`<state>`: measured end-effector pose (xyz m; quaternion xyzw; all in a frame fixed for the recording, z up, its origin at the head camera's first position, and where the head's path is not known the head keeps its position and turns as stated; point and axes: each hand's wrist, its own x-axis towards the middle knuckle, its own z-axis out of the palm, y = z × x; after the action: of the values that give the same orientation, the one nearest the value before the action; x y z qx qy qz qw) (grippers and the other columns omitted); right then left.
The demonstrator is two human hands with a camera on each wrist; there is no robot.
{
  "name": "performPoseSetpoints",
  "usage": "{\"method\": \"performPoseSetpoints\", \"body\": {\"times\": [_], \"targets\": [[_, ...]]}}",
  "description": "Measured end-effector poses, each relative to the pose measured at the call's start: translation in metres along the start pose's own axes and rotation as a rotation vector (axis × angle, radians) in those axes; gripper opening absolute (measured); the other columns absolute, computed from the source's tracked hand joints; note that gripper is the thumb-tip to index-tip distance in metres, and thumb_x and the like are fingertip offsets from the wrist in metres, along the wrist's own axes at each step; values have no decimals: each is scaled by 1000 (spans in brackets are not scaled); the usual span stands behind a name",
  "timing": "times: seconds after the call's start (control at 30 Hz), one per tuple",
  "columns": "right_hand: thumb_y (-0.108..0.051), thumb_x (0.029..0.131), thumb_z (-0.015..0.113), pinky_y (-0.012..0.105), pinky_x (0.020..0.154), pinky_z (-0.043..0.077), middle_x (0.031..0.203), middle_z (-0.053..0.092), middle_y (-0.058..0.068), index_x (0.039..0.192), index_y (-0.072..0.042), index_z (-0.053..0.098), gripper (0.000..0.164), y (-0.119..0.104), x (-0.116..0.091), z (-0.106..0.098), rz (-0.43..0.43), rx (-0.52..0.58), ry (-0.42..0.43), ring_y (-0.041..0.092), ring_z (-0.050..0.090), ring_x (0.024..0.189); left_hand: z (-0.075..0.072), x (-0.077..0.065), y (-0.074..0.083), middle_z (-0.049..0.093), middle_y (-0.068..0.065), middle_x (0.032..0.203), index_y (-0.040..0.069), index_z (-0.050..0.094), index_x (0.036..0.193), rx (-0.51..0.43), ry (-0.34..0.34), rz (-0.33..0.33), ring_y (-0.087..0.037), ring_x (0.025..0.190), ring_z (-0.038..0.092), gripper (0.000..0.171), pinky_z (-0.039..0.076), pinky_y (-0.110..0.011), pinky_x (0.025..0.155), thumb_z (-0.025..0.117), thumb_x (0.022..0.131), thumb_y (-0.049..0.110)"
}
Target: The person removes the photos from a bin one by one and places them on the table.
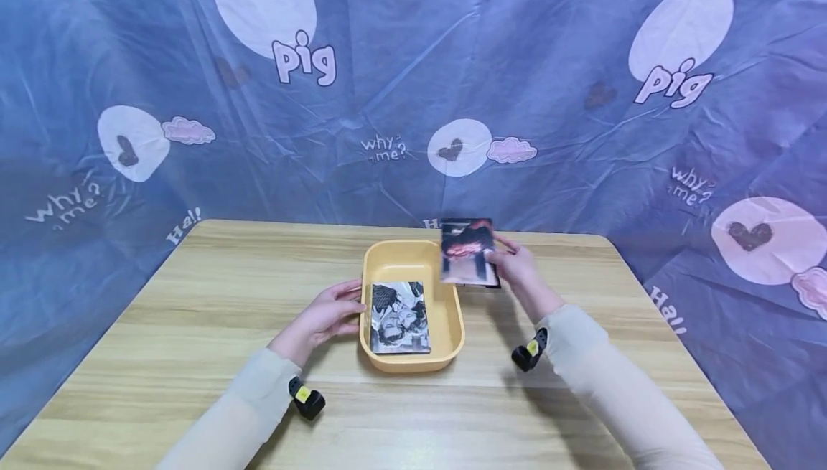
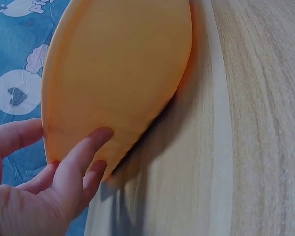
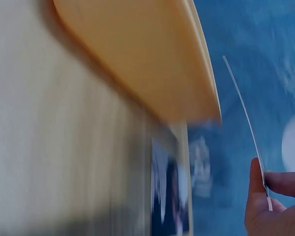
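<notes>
In the head view a yellow plastic tub (image 1: 455,334) stands on the table, with a black-and-white photo card (image 1: 400,318) lying inside it. My left hand (image 1: 328,312) is at the tub's left side; fingertips (image 2: 102,135) rest against its outer wall and near the rim. Over the tub's far right rim, my right hand (image 1: 520,269) pinches a glossy photo card (image 1: 466,251) between thumb and fingers. The right wrist view shows this card (image 3: 243,105) edge-on. Below it, another photo card (image 3: 166,191) lies on the table, mostly hidden by the held one in the head view.
The wooden table (image 1: 213,298) ends at a back edge just beyond the tub. A blue printed cloth (image 1: 362,97) hangs behind it and along both sides. Each sleeve carries a small black wrist camera, such as the one (image 1: 306,400) on the left.
</notes>
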<state>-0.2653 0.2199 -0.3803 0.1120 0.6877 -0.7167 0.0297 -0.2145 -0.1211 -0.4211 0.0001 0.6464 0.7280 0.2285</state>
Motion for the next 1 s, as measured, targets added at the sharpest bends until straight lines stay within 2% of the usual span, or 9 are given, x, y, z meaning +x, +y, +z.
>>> {"method": "performPoseSetpoints", "body": {"times": [0.13, 0.3, 0.47, 0.63, 0.73, 0.9, 1.0], "targets": [[8, 89, 54, 11, 58, 53, 67, 63, -11, 147, 7, 29, 63, -3, 21, -38, 14, 39, 46, -2, 58, 62, 0, -1, -1, 23, -27, 155, -3, 22, 150, 1, 2, -4, -47, 134, 39, 69, 54, -50, 96, 52, 88, -7], [3, 94, 51, 10, 62, 52, 68, 61, -15, 149, 2, 28, 60, -2, 39, -82, 78, 35, 39, -4, 57, 66, 0, -1, -1, 25, -26, 155, -2, 23, 150, -6, 20, -11, -46, 134, 40, 68, 54, -50, 97, 51, 88, -7], [2, 94, 51, 8, 68, 51, 74, 61, -18, 143, -5, 39, 51, 8, 42, -114, 106, 49, 31, -4, 56, 74, 3, 1, 1, 23, -27, 155, -3, 21, 150, -5, 0, -5, -46, 134, 40, 69, 54, -49, 97, 52, 89, -6], [3, 92, 54, 10, 65, 52, 74, 61, -17, 130, -10, 53, 40, 24, 46, -122, 137, 54, 33, -3, 56, 71, 2, 1, 2, 24, -27, 155, -3, 22, 150, -4, 13, -8, -46, 133, 41, 69, 54, -49, 96, 52, 88, -7], [4, 92, 55, 10, 63, 52, 73, 62, -15, 128, -9, 55, 39, 31, 49, -120, 149, 51, 39, -2, 57, 68, 2, 1, 3, 23, -27, 155, -2, 22, 150, -2, 11, -10, -46, 133, 41, 69, 55, -48, 95, 52, 88, -7], [1, 93, 54, 10, 62, 51, 72, 61, -16, 144, -2, 40, 53, 36, 50, -117, 168, 5, 57, -3, 56, 68, 1, 2, 2, 25, -26, 155, -1, 23, 150, -4, 24, -16, -45, 132, 43, 69, 57, -45, 92, 53, 88, -7], [-1, 95, 52, 10, 61, 49, 71, 60, -16, 149, 2, 29, 59, 37, 49, -115, 179, -41, 59, -3, 54, 66, 1, 1, 0, 25, -25, 155, -1, 23, 150, -7, 35, -22, -44, 132, 44, 69, 58, -44, 91, 53, 88, -7]]}}
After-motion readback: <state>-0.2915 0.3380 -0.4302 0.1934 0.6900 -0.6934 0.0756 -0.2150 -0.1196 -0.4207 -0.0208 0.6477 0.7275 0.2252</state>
